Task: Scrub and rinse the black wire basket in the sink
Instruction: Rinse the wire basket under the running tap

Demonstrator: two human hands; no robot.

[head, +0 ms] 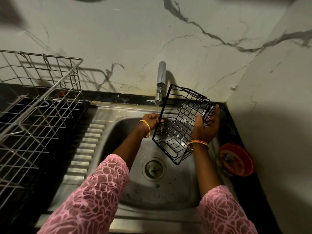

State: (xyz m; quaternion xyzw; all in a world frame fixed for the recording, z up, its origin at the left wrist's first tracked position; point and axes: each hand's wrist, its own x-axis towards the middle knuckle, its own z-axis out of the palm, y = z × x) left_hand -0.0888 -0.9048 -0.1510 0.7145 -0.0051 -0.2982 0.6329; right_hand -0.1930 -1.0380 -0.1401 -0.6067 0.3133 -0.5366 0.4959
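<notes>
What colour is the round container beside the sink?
Red, seen in the head view: the round container right of the sink.

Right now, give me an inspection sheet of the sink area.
Surface: steel sink, basin bare around the drain.
Job's things: black wire basket tilted over the basin; thin stream from the tap falls at its left edge.
Clutter: red dish on the right counter; no scrubber seen.
Hands: left hand grips the basket's left rim; right hand holds its right side.
Cables: nothing seen.
Surroundings: steel dish rack at left, marble wall behind.
</notes>
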